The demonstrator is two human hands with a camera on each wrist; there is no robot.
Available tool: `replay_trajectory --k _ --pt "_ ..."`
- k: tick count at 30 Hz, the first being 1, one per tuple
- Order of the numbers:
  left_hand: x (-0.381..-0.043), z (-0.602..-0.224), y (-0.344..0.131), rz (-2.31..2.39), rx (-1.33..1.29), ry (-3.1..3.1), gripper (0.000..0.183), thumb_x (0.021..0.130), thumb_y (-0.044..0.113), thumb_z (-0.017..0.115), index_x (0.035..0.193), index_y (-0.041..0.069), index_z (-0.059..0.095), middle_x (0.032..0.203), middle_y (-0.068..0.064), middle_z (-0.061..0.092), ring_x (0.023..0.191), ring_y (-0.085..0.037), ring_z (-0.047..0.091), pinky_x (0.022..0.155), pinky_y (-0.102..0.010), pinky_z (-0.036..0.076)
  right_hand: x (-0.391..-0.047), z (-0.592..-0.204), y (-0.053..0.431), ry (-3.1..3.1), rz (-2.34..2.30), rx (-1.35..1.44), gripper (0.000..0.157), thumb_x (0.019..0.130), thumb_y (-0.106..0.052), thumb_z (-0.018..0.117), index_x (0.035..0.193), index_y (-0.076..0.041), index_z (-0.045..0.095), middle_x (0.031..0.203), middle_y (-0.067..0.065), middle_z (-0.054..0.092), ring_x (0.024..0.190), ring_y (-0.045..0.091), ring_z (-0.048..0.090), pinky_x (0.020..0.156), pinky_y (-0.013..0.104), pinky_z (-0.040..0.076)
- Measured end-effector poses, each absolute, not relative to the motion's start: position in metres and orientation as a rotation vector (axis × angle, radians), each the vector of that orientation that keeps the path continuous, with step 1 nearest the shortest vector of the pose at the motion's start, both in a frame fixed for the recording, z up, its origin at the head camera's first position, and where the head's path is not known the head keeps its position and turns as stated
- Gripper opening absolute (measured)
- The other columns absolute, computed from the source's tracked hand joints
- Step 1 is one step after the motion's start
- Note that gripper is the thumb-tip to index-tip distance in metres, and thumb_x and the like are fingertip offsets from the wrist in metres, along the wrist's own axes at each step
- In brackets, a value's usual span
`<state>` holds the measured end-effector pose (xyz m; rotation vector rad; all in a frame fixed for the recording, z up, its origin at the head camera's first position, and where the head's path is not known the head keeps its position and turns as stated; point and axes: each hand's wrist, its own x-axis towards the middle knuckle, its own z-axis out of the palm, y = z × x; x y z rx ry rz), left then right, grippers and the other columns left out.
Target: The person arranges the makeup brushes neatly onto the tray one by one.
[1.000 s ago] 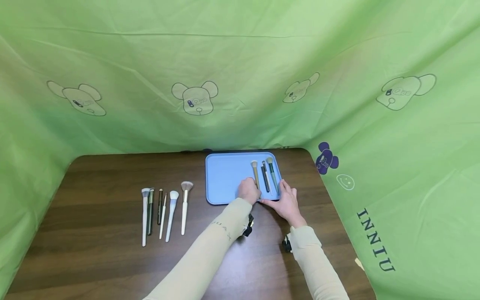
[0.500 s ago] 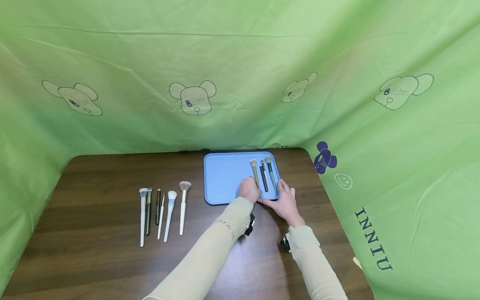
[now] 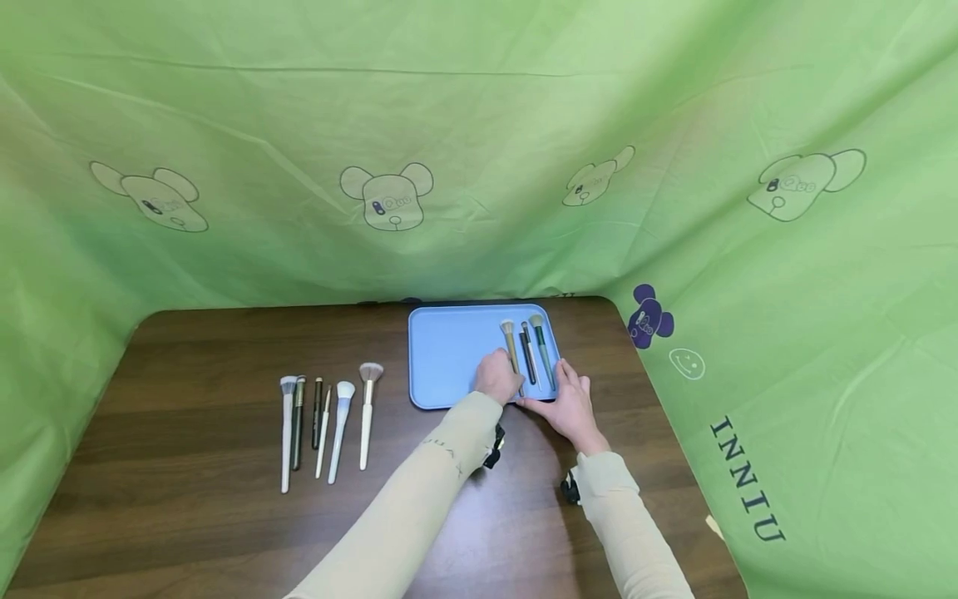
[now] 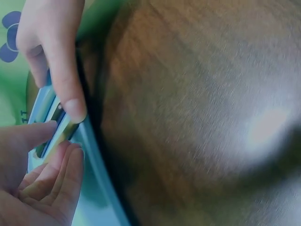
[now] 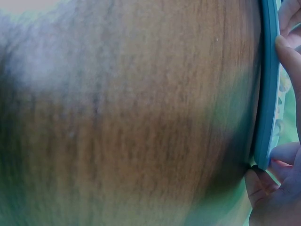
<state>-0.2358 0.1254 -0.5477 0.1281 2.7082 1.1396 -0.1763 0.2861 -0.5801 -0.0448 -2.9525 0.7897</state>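
A blue tray [image 3: 441, 349] lies near the table's back edge. My left hand [image 3: 497, 376] is over its near rim, pinching the handle of a gold makeup brush [image 3: 511, 341] between thumb and fingers, as the left wrist view shows. The brush's pale bristles point away. Beside it in the tray lie a short black brush [image 3: 528, 364], a slim brush with a pale handle end [image 3: 534, 353] and a green brush [image 3: 543, 353]. My right hand [image 3: 575, 412] holds the tray's near right corner, thumb on the near rim [image 5: 269, 94] by the gold handle's end, fingers at the right side.
Left of the tray, several makeup brushes lie in a row on the brown wooden table [image 3: 202, 416], among them a white fan-like brush [image 3: 367, 416] and a dark green brush [image 3: 298, 424]. A green printed curtain [image 3: 479, 108] encloses the table behind and at both sides.
The view shifts slightly with the head. Both hands stay at the tray, and the brushes lie as before.
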Motion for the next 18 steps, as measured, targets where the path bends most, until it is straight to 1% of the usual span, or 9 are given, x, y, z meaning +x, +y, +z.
replay_trajectory --k 4,6,14,16,18 --pt "-0.240 -0.543 0.119 1.159 0.143 2.721 0.037 0.088 0.016 0.081 0.120 0.001 0.067 0.102 -0.013 0.071 0.092 -0.028 0.069 0.077 -0.037 0.056 -0.177 -0.581 0.286 -2.950 0.773 -0.037 0.114 0.073 -0.052 0.088 0.150 0.014 0.035 0.156 0.031 0.032 0.113 0.043 0.038 0.092 0.047 0.038" --pt "-0.244 -0.541 0.114 1.160 0.152 2.734 0.041 0.090 0.016 0.079 0.126 0.001 0.066 0.110 -0.014 0.071 0.098 -0.030 0.069 0.082 -0.038 0.056 -0.177 -0.581 0.285 -2.948 0.776 -0.040 0.114 0.073 -0.052 0.089 0.150 0.014 0.035 0.156 0.031 0.033 0.113 0.043 0.038 0.092 0.048 0.039" --pt "-0.255 -0.533 0.093 1.236 0.126 2.747 0.044 0.091 0.021 0.079 0.129 0.005 0.066 0.118 -0.013 0.071 0.109 -0.031 0.066 0.091 -0.040 0.053 -0.177 -0.579 0.283 -2.968 0.798 -0.082 0.116 0.072 -0.052 0.089 0.152 0.011 0.034 0.157 0.029 0.032 0.118 0.043 0.036 0.098 0.049 0.039" --pt "-0.257 -0.532 0.087 1.247 0.121 2.753 0.044 0.091 0.023 0.079 0.129 0.006 0.066 0.115 -0.012 0.072 0.107 -0.030 0.067 0.091 -0.039 0.053 -0.176 -0.578 0.284 -2.974 0.799 -0.089 0.117 0.073 -0.052 0.089 0.152 0.011 0.033 0.158 0.029 0.031 0.118 0.043 0.036 0.098 0.049 0.039" --pt "-0.258 -0.531 0.081 1.255 0.121 2.755 0.044 0.091 0.024 0.078 0.130 0.007 0.066 0.106 -0.010 0.074 0.099 -0.026 0.069 0.088 -0.037 0.054 -0.176 -0.576 0.284 -2.975 0.803 -0.090 0.117 0.073 -0.052 0.089 0.152 0.012 0.032 0.157 0.031 0.031 0.118 0.044 0.036 0.098 0.050 0.039"
